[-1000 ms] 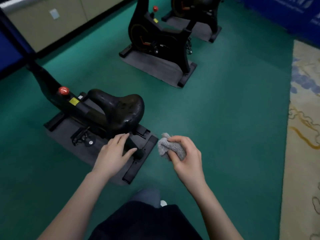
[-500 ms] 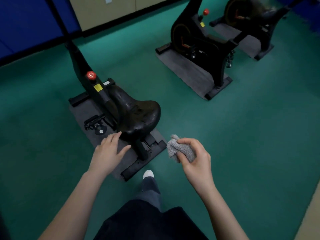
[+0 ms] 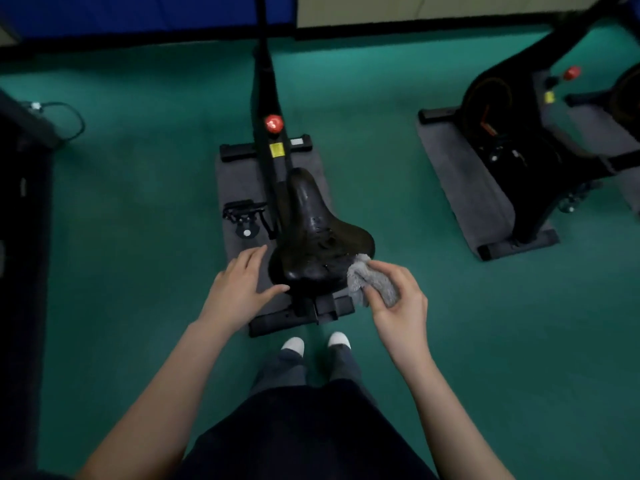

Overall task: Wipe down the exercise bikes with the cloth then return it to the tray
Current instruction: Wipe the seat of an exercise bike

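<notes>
right hand [image 3: 398, 306]: grip clenched round bunched grey fluffy cloth [image 3: 369, 282], cloth touching black glossy bike saddle [image 3: 318, 233] rear edge
left hand [image 3: 239, 289]: fingers loose, spread, thumb at saddle side

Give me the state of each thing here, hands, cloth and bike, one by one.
left hand: open, fingers straight beside the saddle
right hand: grips the cloth
cloth: bunched, at the saddle's rear edge
near bike: upright on its mat
</notes>
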The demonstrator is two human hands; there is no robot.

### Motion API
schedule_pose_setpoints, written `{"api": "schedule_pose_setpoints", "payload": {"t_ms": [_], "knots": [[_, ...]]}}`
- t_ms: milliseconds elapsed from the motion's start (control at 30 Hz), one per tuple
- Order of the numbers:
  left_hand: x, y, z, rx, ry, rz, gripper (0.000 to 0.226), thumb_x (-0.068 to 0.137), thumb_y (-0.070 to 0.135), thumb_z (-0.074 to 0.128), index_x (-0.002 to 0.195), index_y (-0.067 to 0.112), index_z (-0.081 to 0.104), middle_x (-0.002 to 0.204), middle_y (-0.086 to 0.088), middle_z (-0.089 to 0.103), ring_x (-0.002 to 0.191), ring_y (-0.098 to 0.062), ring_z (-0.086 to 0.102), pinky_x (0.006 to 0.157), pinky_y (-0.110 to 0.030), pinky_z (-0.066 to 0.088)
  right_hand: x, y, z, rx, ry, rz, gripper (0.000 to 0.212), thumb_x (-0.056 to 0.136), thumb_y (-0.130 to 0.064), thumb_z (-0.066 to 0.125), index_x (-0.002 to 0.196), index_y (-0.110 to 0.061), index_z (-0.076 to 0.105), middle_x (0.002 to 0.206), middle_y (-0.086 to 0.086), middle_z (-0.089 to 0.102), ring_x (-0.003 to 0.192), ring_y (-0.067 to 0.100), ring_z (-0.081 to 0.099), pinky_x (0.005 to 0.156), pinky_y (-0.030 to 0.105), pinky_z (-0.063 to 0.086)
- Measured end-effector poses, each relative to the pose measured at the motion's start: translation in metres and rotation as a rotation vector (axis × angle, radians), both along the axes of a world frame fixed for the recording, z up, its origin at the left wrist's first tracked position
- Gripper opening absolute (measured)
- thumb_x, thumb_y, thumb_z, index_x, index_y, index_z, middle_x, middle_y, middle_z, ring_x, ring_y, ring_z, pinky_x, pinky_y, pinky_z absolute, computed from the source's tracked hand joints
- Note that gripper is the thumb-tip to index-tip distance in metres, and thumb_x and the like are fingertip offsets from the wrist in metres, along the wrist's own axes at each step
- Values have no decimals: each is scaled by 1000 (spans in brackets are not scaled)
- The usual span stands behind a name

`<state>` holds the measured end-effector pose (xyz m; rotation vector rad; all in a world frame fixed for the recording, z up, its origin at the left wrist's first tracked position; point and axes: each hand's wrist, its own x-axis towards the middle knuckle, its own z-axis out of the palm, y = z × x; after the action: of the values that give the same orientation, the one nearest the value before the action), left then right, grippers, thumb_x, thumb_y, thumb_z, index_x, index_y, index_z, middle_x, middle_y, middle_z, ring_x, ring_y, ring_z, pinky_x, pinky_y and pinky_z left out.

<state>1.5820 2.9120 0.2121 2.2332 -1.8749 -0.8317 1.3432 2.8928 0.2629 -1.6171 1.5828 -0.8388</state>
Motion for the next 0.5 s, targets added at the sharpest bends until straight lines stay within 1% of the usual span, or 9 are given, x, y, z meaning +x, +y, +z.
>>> {"api": "schedule_pose_setpoints", "payload": {"t_ms": [100, 200, 267, 433, 500], "knots": [[-8, 2, -1, 5, 42, 70, 88, 82, 65, 49, 150, 18, 18, 152, 1, 26, 137, -20, 29, 109, -43, 33, 0, -32, -4, -8, 2, 94, 32, 79, 5, 68, 104, -13, 69, 107, -2, 65, 100, -1, 57, 90, 5, 36], [-23, 2, -2, -3, 104, 171, 92, 78, 71, 40, 150, 21, 16, 153, 4, 23, 139, -16, 25, 111, -40, 30, 2, -67, -7, -31, -2, 200, 30, 78, 7, 68, 103, -10, 69, 106, 2, 64, 100, 8, 58, 91, 8, 39], [-33, 1, -4, -17, 158, 262, 94, 75, 74, 37, 150, 23, 16, 153, 6, 22, 139, -13, 23, 112, -37, 28, 8, -96, -10, -70, 8, 265, 29, 78, 8, 67, 102, -7, 69, 105, 5, 64, 99, 11, 58, 90, 7, 38], [-55, -4, -16, -66, 274, 455, 98, 69, 76, 42, 149, 23, 22, 150, 11, 26, 138, -9, 25, 113, -32, 26, 48, -174, -24, -191, 21, 416, 25, 80, 8, 65, 103, 0, 68, 107, 13, 63, 99, 15, 55, 88, 5, 35], [-60, -5, -22, -94, 310, 529, 97, 68, 75, 43, 147, 23, 26, 148, 10, 30, 137, -8, 27, 112, -27, 24, 70, -197, -33, -206, 30, 472, 25, 82, 6, 64, 105, -1, 68, 110, 14, 62, 102, 17, 55, 87, 5, 34]]}}
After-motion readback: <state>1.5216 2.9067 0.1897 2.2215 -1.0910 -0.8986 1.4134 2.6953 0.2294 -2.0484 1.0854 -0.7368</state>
